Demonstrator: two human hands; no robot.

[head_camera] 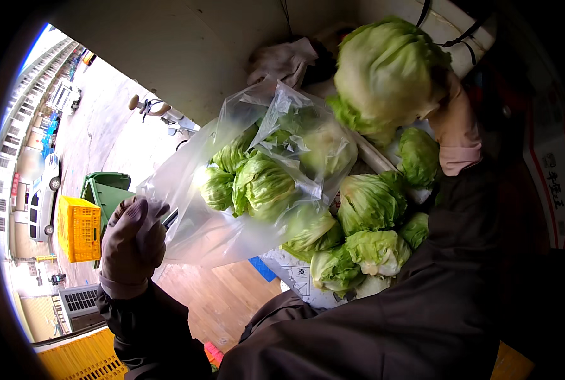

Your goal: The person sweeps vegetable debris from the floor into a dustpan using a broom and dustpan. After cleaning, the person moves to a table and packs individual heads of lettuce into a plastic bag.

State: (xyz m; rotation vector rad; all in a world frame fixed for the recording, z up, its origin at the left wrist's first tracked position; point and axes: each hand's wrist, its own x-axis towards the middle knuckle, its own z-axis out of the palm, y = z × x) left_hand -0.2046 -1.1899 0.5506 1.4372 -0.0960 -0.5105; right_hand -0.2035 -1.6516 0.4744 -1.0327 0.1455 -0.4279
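Observation:
A gloved left hand, my left hand [133, 237], pinches the gathered edge of a clear plastic bag [206, 237]. Inside the bag, several heads of iceberg lettuce [263, 185] show through the film. Up at the right, my right hand [456, 123], also gloved, grips a large lettuce head [387, 71] from its right side; the fingers are partly hidden behind it. Below that raised head, more loose lettuce heads [372, 204] lie piled on a white box [296, 280] with printing, right beside the bag.
A crumpled cloth [282, 61] lies against the grey wall [206, 42]. At left stand a yellow plastic crate [78, 230] and a green wheeled bin [106, 190]. Another yellow crate [83, 356] is at lower left, near the wooden floor [216, 299]. A printed carton [548, 166] stands at far right.

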